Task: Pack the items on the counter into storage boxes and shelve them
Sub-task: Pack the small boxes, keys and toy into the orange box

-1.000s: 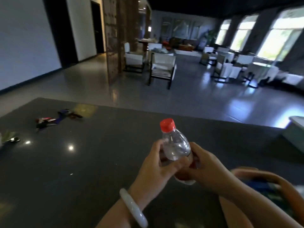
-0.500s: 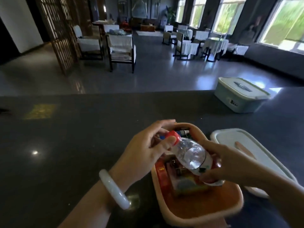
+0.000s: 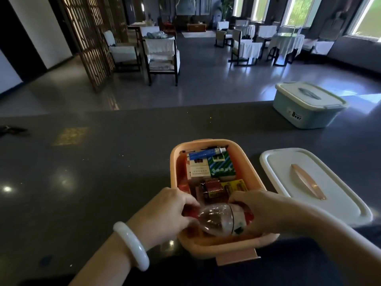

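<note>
While lowering bottle (image 3: 218, 221) into orange box (image 3: 247, 168):
Gripped by both hands (image 3: 171, 209) (image 3: 261, 211); next, likely lid (image 3: 313, 186) beside box.

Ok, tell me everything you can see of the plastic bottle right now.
The plastic bottle is small, clear and rounded, with a red-and-white label around its base end. It lies on its side in the near end of the open orange storage box, neck toward the left. The left hand grips the neck end, hiding the cap; the right hand holds the labelled end. Its contents are hard to make out.
</note>
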Demonstrator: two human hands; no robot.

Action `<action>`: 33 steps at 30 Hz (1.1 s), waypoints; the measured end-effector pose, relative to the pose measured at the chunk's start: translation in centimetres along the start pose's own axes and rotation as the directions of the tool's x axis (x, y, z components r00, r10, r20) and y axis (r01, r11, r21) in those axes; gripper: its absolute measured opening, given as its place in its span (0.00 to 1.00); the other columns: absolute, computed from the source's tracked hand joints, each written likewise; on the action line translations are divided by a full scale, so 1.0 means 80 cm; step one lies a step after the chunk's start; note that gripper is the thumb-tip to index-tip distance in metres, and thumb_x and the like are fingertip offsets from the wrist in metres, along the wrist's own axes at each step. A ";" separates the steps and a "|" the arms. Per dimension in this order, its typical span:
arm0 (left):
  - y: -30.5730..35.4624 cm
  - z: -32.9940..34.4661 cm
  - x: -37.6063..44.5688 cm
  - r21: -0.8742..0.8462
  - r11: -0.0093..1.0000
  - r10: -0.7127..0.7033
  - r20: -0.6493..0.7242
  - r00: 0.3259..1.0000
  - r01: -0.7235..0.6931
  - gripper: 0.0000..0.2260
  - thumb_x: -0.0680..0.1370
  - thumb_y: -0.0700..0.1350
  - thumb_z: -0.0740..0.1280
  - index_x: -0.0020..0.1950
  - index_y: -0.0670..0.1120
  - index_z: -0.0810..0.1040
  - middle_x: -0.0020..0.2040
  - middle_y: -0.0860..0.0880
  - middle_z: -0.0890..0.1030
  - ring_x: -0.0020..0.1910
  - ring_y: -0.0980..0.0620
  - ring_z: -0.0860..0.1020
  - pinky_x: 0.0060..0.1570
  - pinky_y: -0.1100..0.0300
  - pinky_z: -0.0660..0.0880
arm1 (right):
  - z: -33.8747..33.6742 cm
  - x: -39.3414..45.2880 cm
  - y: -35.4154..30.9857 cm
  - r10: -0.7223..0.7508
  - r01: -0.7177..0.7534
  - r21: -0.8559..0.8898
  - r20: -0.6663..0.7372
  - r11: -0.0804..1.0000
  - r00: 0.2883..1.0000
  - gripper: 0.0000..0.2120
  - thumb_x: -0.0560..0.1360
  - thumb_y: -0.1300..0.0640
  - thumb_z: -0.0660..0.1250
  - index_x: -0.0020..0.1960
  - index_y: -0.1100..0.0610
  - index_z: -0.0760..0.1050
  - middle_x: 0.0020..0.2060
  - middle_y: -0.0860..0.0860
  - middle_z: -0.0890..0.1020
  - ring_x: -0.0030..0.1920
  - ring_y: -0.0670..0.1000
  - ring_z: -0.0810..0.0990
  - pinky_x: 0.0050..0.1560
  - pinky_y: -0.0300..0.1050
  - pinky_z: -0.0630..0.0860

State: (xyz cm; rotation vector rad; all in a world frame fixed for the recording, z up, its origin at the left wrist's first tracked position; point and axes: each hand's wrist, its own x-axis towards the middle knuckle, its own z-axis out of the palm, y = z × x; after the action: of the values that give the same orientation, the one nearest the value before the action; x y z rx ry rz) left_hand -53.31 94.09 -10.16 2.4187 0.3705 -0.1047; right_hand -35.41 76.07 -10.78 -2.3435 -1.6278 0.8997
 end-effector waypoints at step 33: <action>0.000 0.039 0.020 0.456 0.887 -0.079 -0.013 0.997 0.076 0.07 0.77 0.52 0.68 0.52 0.53 0.82 0.43 0.55 0.66 0.47 0.50 0.59 0.46 0.57 0.60 | 0.043 0.033 0.026 -0.093 0.072 -0.183 -0.114 0.981 0.989 0.12 0.71 0.43 0.70 0.53 0.43 0.76 0.49 0.38 0.74 0.49 0.38 0.73 0.47 0.34 0.71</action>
State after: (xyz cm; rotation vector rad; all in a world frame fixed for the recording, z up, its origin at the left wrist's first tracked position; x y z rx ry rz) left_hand -51.69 92.47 -12.87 2.8680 0.4843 -0.2615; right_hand -34.98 76.89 -15.52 -2.3700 -1.8073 0.6041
